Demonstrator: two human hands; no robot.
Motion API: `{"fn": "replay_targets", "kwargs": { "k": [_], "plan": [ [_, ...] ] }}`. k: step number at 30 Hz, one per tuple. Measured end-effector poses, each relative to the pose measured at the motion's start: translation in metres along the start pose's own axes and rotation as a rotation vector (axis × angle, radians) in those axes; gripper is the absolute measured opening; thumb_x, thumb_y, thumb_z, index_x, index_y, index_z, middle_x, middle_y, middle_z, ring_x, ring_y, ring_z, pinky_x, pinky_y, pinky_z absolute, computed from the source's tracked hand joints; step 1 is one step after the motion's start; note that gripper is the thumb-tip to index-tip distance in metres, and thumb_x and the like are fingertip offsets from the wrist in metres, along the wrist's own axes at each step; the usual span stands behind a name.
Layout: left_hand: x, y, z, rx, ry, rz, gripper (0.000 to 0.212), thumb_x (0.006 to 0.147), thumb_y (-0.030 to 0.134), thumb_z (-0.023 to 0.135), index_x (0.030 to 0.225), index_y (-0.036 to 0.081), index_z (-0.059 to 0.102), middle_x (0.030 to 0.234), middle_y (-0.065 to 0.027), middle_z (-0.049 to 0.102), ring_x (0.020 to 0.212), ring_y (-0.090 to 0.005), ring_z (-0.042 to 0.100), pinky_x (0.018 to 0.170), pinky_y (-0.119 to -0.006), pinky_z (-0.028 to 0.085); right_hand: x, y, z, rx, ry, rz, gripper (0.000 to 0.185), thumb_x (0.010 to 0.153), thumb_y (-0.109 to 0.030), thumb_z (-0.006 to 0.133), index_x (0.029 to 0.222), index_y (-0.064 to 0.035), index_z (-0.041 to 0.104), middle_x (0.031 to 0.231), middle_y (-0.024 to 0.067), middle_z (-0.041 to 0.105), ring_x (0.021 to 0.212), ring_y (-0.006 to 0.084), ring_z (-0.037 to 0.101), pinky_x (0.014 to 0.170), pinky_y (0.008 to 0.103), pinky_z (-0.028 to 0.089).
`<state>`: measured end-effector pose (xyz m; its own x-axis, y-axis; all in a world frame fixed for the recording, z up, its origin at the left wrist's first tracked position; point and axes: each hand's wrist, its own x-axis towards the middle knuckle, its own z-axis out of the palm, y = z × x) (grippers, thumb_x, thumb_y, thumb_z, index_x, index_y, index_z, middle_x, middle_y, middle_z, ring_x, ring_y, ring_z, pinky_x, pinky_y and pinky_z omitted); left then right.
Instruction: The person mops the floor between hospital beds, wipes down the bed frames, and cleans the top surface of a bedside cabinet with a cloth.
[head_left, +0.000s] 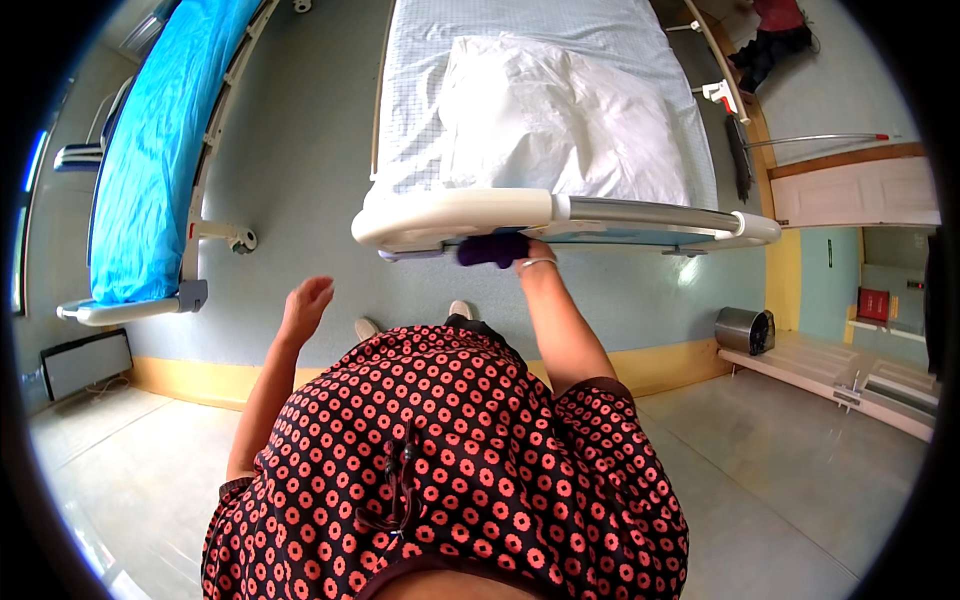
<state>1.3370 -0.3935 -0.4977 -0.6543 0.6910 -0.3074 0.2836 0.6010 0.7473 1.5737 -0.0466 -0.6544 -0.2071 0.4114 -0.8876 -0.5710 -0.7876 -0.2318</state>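
My right hand holds a dark purple cloth against the lower outer side of the bed's end board. A pale bracelet is round that wrist. My left hand hangs in the air left of the bed end, with nothing in it. On the bed, a white pillow in a shiny cover lies over a checked light sheet. The end board is cream plastic with a metal bar along its right part.
To the left stands another bed with a blue plastic cover and a caster. A metal bin is by the door at right. A long-handled floor tool rests beside the bed. A person is far at upper right.
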Motion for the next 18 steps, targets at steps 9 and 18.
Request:
{"fn": "replay_targets", "kwargs": {
  "k": [9, 18],
  "plan": [
    [0.047, 0.23, 0.03, 0.506, 0.164, 0.876, 0.029, 0.071, 0.01, 0.063, 0.098, 0.003, 0.055, 0.106, -0.0129, 0.054, 0.095, -0.0304, 0.052, 0.082, -0.038, 0.043, -0.122, -0.181, -0.02, -0.061, 0.481, -1.126, 0.034, 0.071, -0.001, 0.054, 0.105, 0.0024, 0.052, 0.098, 0.0153, 0.058, 0.074, 0.0232, 0.058, 0.061, 0.0334, 0.051],
    [0.074, 0.262, 0.079, 0.766, -0.122, 0.671, 0.046, 0.066, 0.041, 0.067, 0.096, 0.008, 0.056, 0.079, -0.0094, 0.062, 0.071, -0.0263, 0.061, 0.064, -0.037, 0.049, -0.133, -0.034, 0.037, -1.236, -0.296, -1.751, 0.037, 0.07, 0.002, 0.056, 0.106, -0.0011, 0.053, 0.107, 0.0155, 0.054, 0.1, 0.0318, 0.052, 0.091, 0.0417, 0.038]
  ]
}}
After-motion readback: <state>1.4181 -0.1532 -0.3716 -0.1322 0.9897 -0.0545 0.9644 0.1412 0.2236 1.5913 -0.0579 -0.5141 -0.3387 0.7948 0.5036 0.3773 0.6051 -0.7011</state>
